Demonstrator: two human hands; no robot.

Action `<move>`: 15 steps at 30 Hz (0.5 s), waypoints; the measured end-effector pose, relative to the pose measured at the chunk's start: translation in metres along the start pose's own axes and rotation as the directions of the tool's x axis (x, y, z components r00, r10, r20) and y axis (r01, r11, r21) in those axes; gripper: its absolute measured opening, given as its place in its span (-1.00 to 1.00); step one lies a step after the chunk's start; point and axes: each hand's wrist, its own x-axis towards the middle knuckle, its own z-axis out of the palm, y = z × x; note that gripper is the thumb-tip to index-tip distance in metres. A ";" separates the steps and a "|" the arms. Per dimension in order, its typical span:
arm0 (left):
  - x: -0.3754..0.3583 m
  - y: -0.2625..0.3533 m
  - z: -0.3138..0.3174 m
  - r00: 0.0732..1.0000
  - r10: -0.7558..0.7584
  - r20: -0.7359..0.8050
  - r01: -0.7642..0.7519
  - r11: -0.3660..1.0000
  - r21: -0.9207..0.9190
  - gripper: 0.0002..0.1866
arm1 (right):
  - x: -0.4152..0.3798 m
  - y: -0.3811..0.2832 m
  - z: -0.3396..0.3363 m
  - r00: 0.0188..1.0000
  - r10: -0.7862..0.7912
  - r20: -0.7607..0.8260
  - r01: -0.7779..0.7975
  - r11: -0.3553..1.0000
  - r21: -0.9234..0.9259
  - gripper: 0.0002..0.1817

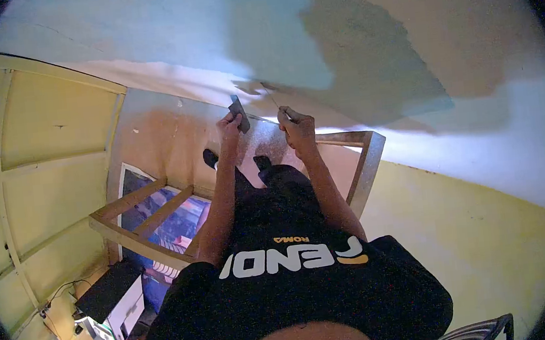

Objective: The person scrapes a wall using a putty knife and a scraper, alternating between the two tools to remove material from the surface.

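Observation:
My left hand (229,129) is closed around a flat, dark rectangular scraper blade (239,115), held up close to the wall. Beside it on the right, my right hand (297,128) grips the handle of a putty knife (271,96), whose thin blade shows edge-on and points toward the wall. The painted wall (279,38) is light blue, with a pinkish, uneven-edged area along its lower part. Shadows of my arms and tools fall across it.
Below me stands a wooden frame (367,164) with more bars (137,230) at left. My dark shoes (263,163) are between them. A screen (125,312) with cables sits lower left. Yellow panels (51,119) line the left side; a dark metal rack (475,334) is lower right.

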 end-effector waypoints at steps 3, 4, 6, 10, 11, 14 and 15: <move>0.000 -0.001 0.006 0.999 -0.040 -0.010 0.040 0.998 -0.046 -0.77 | -0.004 -0.003 0.004 0.999 0.047 -0.012 -0.047 0.998 0.030 -0.74; -0.002 0.002 0.011 0.998 -0.062 -0.020 0.060 0.995 -0.075 -0.77 | -0.008 -0.009 0.000 0.999 0.032 0.012 -0.032 0.999 -0.008 -0.73; -0.006 0.008 0.018 0.998 -0.063 -0.023 0.062 0.997 -0.046 -0.76 | -0.014 -0.028 -0.004 0.998 -0.004 0.063 0.008 0.997 -0.072 -0.71; -0.010 0.011 0.030 0.998 -0.042 -0.038 0.039 0.997 -0.071 -0.78 | -0.016 -0.043 -0.008 0.993 0.097 0.065 -0.094 0.994 -0.049 -0.75; -0.010 0.012 0.030 0.998 -0.052 -0.046 0.051 0.998 -0.024 -0.78 | -0.014 -0.041 -0.007 0.990 0.120 0.072 -0.119 0.993 -0.022 -0.77; -0.003 0.005 0.033 0.997 -0.058 -0.057 0.061 0.996 0.062 -0.78 | -0.012 -0.036 -0.004 0.987 0.151 0.063 -0.150 0.989 -0.015 -0.77; -0.003 0.009 0.033 0.998 -0.039 -0.059 0.041 0.998 0.047 -0.78 | -0.011 -0.041 0.000 0.987 0.149 0.057 -0.148 0.989 -0.029 -0.77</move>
